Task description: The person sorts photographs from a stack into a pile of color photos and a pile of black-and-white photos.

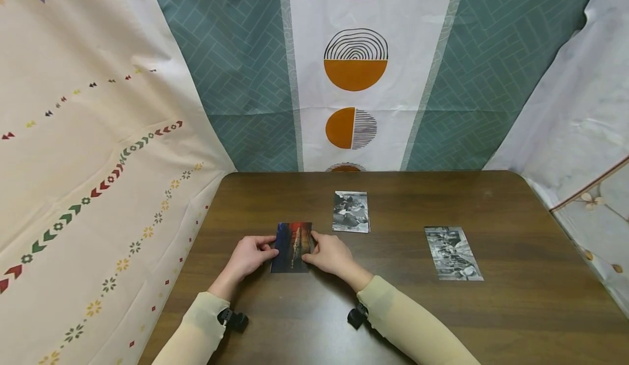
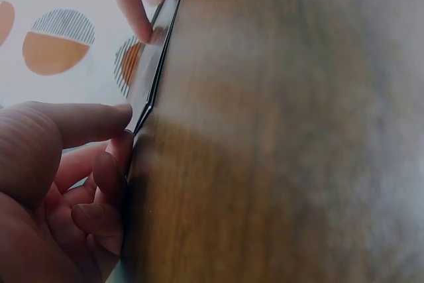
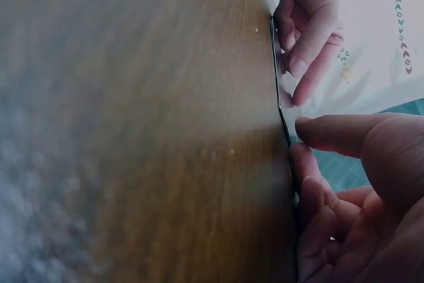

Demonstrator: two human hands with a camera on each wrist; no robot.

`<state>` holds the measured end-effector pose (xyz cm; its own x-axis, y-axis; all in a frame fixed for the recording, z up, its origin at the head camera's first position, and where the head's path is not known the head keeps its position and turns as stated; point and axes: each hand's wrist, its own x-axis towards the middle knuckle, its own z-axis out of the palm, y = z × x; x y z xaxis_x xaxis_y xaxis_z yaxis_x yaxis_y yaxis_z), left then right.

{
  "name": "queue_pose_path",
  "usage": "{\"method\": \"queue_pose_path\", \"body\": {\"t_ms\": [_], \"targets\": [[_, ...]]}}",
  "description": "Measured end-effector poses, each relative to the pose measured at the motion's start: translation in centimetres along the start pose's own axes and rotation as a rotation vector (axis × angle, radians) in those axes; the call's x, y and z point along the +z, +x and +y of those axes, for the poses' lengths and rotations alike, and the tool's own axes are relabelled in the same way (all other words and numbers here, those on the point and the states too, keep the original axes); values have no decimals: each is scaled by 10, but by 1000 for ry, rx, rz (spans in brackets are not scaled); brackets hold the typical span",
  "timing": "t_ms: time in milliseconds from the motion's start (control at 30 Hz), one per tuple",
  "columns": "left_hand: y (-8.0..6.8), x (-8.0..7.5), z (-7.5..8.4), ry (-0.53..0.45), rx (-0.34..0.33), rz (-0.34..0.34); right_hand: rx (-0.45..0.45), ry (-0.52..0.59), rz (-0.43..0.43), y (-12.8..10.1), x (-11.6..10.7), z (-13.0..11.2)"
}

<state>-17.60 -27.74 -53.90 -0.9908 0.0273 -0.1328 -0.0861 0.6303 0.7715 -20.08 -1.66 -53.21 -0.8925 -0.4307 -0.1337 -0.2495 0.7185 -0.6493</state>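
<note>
A glossy picture card in dark blue, red and brown lies at the left-centre of the wooden table, between both hands. My left hand pinches its left edge, and in the left wrist view the thumb sits above the card with a fingertip at its rim. Opposite, my right hand pinches the right edge. From the right wrist, the card's thin dark edge looks slightly bent near that thumb. The other fingers of both hands curl loosely beside the tabletop.
A small stack of black-and-white picture cards lies behind the right hand. Farther right is another black-and-white card. The brown table meets patterned cloth hangings at the back and sides. Both wrists wear black cameras.
</note>
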Motion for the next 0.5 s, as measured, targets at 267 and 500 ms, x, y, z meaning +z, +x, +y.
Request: {"method": "queue_pose_path", "body": {"t_ms": [267, 500], "targets": [[2, 1, 2, 24, -6, 9, 4, -26, -15, 0, 0, 0], [2, 1, 1, 12, -11, 12, -8, -49, -22, 0, 0, -1]]}}
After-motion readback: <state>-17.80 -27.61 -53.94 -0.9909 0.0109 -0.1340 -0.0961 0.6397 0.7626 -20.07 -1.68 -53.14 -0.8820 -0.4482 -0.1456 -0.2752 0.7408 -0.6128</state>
